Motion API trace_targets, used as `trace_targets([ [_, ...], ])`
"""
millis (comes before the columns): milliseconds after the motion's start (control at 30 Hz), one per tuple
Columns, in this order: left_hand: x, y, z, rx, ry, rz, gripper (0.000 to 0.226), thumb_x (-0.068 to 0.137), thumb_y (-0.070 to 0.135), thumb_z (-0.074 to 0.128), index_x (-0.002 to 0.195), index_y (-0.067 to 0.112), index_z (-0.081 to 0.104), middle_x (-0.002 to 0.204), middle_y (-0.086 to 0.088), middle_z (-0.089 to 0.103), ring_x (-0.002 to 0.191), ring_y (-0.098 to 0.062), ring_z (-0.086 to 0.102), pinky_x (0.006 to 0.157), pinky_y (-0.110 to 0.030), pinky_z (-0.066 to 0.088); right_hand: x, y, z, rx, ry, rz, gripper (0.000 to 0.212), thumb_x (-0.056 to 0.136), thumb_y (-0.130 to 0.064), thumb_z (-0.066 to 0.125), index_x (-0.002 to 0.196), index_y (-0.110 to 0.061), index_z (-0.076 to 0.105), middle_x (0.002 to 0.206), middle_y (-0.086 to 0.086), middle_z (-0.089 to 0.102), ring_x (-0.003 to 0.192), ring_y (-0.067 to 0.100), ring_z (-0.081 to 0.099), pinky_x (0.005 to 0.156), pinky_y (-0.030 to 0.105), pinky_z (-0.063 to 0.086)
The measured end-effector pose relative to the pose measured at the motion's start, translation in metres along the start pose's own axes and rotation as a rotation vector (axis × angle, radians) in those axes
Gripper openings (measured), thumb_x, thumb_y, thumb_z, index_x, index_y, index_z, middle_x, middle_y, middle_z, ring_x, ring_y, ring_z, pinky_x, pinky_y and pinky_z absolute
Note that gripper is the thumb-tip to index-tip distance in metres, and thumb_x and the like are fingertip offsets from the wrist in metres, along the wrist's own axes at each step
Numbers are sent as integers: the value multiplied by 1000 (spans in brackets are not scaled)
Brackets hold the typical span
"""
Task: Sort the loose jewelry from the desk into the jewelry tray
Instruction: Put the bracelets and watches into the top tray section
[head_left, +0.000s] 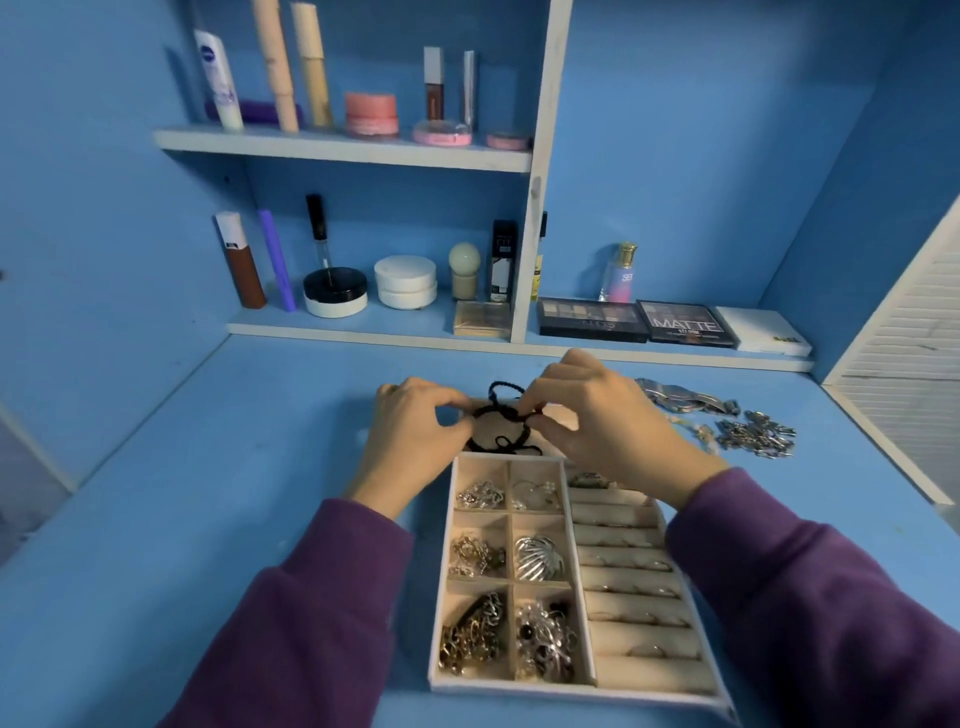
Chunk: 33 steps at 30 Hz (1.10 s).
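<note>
Left hand (415, 431) and right hand (608, 421) pinch a black cord bracelet (501, 421) between them — next, probably lowering it into the jewelry tray (441, 597) just below.

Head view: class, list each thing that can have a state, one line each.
Black cord bracelet, held between both hands at the tray's far end.
Left hand, pinching the bracelet.
Right hand, pinching the bracelet.
Jewelry tray, uncovered, small compartments filled.
Silver chains, loose on the desk.
</note>
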<state>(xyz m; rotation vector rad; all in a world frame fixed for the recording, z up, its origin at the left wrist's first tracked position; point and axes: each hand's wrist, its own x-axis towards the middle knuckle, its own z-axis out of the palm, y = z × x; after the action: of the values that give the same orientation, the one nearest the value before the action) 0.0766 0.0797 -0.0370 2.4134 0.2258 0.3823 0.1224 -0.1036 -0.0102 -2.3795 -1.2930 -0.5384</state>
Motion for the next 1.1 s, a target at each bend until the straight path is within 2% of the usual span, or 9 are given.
trace_targets([
  [133, 1, -3, -6, -131, 68, -30, 24, 85, 12, 54, 95, 29, 67, 109, 2, 61, 113, -22, 45, 85, -25, 34, 3, -1, 10, 2, -132, -56, 13, 71, -9, 71, 81, -18, 72, 73, -1, 67, 75, 23, 54, 57, 34, 48],
  [233, 0, 0, -7, -143, 88, -33, 27, 86, 9, 49, 97, 26, 67, 110, 5, 59, 115, -19, 43, 83, -22, 32, 4, -1, 6, 139, -216, 56, 17, 78, -10, 65, 87, -23, 73, 76, -5, 68, 79, 12, 47, 66, 36, 47],
  [333, -1, 2, -7, -146, 87, -19, 28, 87, 8, 48, 98, 25, 66, 113, 4, 58, 116, -17, 42, 81, -19, 29, 6, 1, 1, 204, -198, 115, 24, 82, -8, 60, 94, -24, 72, 82, -4, 68, 80, 11, 49, 68, 27, 40],
  [533, -2, 4, -8, -134, 94, -8, 28, 87, 7, 48, 99, 23, 66, 114, 2, 59, 116, -19, 40, 85, -21, 30, 11, -8, 2, 94, -363, 68, 43, 75, 3, 49, 104, -22, 70, 103, -5, 69, 96, 20, 50, 81, 39, 46],
  [733, -4, 6, -7, -121, 100, 10, 28, 87, 7, 48, 98, 24, 66, 106, 6, 55, 116, -17, 38, 81, -18, 26, 10, -11, 1, 24, -394, 67, 44, 76, 0, 46, 109, -21, 68, 111, -7, 67, 95, 21, 46, 79, 37, 44],
  [833, -5, 8, -7, -96, 111, 35, 27, 87, 8, 49, 98, 24, 67, 107, 5, 57, 114, -17, 39, 76, -13, 24, 4, -11, 1, 107, -354, 114, 45, 75, -20, 38, 108, -21, 68, 107, -6, 68, 91, 21, 47, 76, 39, 47],
  [867, -5, 9, -7, -83, 118, 49, 26, 87, 9, 49, 98, 24, 67, 107, 5, 57, 112, -16, 39, 74, -12, 23, 2, -10, 1, 145, -303, 131, 47, 74, -21, 35, 107, -21, 69, 105, -5, 69, 89, 20, 48, 74, 39, 47],
  [967, -8, 14, -6, -72, 134, 103, 23, 86, 11, 52, 97, 26, 67, 103, 8, 56, 106, -13, 40, 73, -14, 24, -11, 2, -9, 140, -126, 247, 39, 81, 1, 45, 104, -19, 69, 100, -2, 68, 90, 16, 47, 77, 37, 47],
  [1100, -11, 23, -3, -76, 89, 150, 20, 87, 15, 55, 98, 27, 67, 104, 8, 56, 103, -10, 40, 78, -18, 28, -40, 29, -31, 58, 23, 452, 25, 83, -5, 56, 98, -19, 70, 89, 0, 65, 85, 14, 47, 71, 28, 40],
])
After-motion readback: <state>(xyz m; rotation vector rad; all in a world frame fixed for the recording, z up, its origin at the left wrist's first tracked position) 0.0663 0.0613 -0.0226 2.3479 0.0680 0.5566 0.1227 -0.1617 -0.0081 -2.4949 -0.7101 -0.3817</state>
